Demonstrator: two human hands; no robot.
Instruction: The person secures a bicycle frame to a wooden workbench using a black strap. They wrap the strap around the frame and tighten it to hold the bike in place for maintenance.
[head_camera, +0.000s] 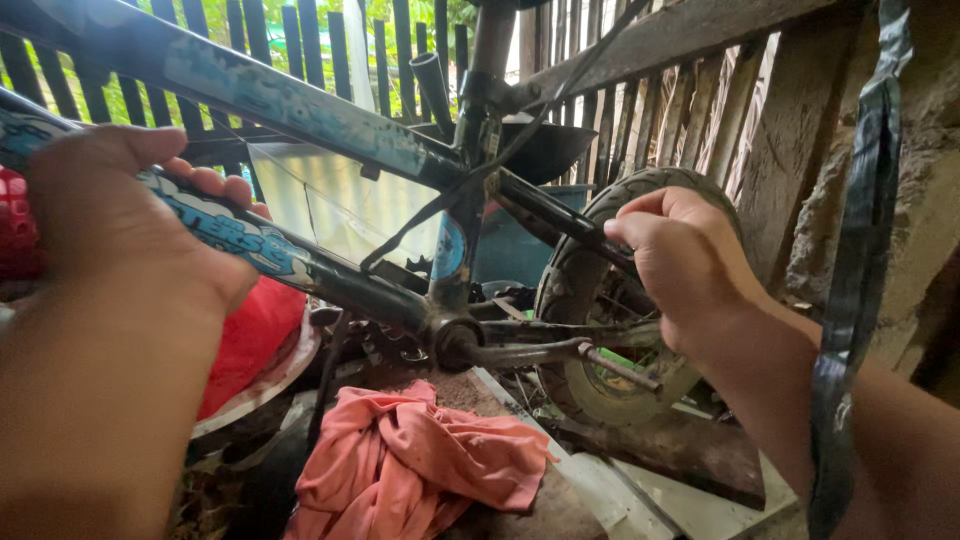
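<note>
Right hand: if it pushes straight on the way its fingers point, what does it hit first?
The right hand points left along the dark rear frame stay, which it already seems to grip. Further along, it would likely meet the seat tube. Depth is unclear.

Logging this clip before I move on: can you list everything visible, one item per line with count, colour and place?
bicycle frame: one, blue and black, across the upper middle
rear wheel: one, grey tyre, right of centre
crank arm: one, dark metal, low at the centre
cloth: one, salmon pink, crumpled on the ground below the frame
red object: one, red, behind the left forearm
inner tube strip: one, black, hanging at the right edge
wooden fence: one, brown, background
left hand: one, gripping the lower frame tube
right hand: one, closed on the frame stay by the wheel
</note>
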